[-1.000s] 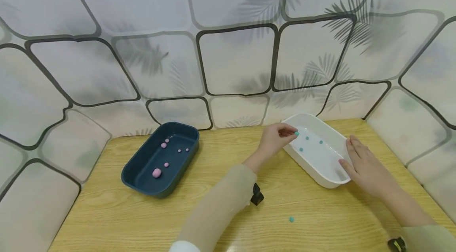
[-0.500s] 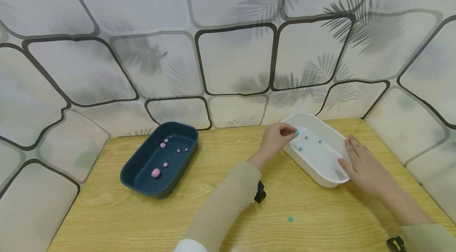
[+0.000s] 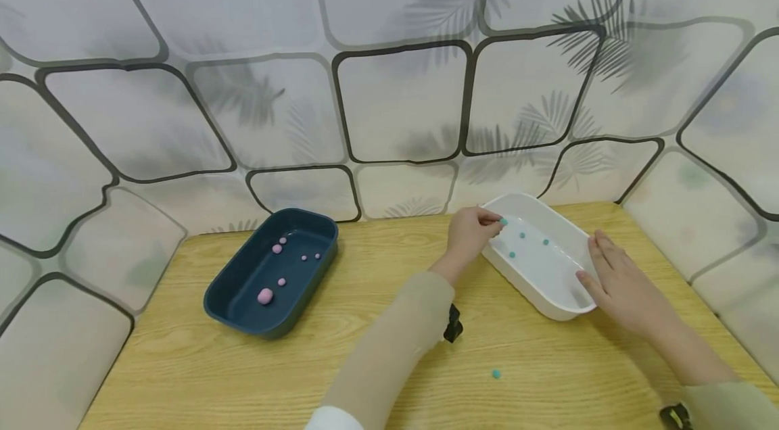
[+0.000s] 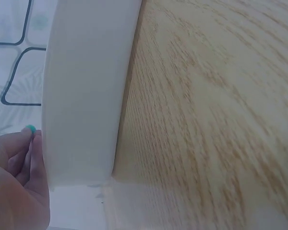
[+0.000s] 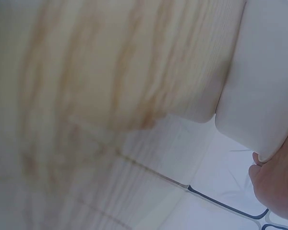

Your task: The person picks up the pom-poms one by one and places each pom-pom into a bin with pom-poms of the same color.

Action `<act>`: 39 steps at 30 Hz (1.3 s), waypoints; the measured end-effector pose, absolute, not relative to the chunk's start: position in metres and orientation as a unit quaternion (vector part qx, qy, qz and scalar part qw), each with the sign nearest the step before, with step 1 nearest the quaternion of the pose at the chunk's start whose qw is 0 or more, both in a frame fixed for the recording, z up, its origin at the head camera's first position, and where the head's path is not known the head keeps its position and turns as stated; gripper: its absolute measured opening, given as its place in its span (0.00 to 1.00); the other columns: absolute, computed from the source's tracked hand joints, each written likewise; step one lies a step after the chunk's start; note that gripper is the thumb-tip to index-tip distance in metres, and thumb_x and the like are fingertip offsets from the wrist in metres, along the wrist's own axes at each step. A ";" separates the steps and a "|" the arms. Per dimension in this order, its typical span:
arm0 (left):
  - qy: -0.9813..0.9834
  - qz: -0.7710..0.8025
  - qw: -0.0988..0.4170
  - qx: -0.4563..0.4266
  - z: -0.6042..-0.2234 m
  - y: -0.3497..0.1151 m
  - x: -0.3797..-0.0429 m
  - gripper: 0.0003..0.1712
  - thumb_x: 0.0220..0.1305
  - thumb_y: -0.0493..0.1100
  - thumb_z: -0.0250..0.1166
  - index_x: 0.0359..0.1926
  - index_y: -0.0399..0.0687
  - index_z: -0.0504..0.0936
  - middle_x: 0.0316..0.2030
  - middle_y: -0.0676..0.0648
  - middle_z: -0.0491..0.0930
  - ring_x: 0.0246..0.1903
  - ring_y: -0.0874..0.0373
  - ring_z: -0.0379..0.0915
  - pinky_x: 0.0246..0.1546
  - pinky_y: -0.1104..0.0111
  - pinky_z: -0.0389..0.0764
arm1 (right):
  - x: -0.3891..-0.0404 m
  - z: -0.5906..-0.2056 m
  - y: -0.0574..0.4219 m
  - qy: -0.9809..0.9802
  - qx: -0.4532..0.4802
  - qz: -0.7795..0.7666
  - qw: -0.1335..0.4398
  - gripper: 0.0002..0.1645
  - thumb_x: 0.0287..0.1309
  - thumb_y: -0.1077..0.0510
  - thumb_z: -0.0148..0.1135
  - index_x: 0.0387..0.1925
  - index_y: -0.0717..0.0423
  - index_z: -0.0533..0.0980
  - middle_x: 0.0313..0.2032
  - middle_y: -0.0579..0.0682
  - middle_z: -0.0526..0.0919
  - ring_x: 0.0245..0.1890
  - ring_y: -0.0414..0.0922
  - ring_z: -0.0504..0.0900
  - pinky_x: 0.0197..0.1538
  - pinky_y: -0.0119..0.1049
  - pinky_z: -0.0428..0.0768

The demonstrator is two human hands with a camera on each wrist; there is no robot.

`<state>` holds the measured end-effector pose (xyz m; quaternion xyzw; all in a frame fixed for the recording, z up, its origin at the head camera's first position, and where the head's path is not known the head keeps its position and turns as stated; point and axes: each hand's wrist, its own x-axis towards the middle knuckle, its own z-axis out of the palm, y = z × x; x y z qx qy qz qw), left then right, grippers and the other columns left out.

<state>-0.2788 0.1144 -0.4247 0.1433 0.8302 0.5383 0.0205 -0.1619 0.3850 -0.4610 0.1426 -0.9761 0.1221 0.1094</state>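
My left hand (image 3: 471,235) pinches a small teal ball (image 3: 503,221) between thumb and fingertips, over the left rim of the white tray (image 3: 531,293). In the left wrist view that teal ball (image 4: 31,129) shows at the fingertips, beside the tray's outer wall (image 4: 89,91). Several other teal balls lie on the tray floor, one of them a teal ball (image 3: 546,242) near the middle. With its fingers extended, my right hand (image 3: 627,288) rests against the tray's right rim. The right wrist view catches only part of this hand (image 5: 278,179) at the tray wall.
A dark blue tray (image 3: 222,312) holding several pink balls (image 3: 265,296) of different sizes stands on the left of the wooden table (image 3: 377,268). One loose teal ball (image 3: 496,374) lies near the table's front. Patterned fabric walls (image 3: 402,105) enclose the back and sides.
My left hand has shifted very slightly, still pinching the teal ball, and its forearm has moved a little to the right. My right hand keeps its place on the tray.
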 end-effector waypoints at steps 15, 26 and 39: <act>0.806 0.576 0.042 0.127 -0.423 0.113 -0.276 0.10 0.71 0.36 0.71 0.49 0.36 0.91 0.43 0.41 0.92 0.41 0.51 0.92 0.35 0.80 0.85 | -0.161 -0.461 0.384 -0.976 0.145 0.118 0.114 0.43 0.83 0.50 0.47 0.76 0.85 0.51 0.77 0.82 0.52 0.84 0.69 0.45 0.87 0.42 0.28; 0.789 0.595 0.061 0.140 -0.424 0.108 -0.274 0.10 0.72 0.35 0.70 0.49 0.35 0.91 0.45 0.39 0.92 0.42 0.51 0.92 0.37 0.80 0.86 | -0.161 -0.460 0.383 -0.977 0.143 0.117 0.109 0.43 0.83 0.50 0.46 0.76 0.84 0.50 0.78 0.82 0.51 0.84 0.68 0.43 0.87 0.42 0.27; 0.745 0.644 0.121 0.122 -0.425 0.093 -0.257 0.10 0.72 0.35 0.70 0.49 0.34 0.91 0.43 0.37 0.91 0.40 0.52 0.92 0.48 0.62 0.92 | -0.161 -0.458 0.381 -0.979 0.134 0.124 0.093 0.44 0.84 0.50 0.46 0.77 0.84 0.49 0.78 0.82 0.50 0.83 0.71 0.45 0.87 0.45 0.28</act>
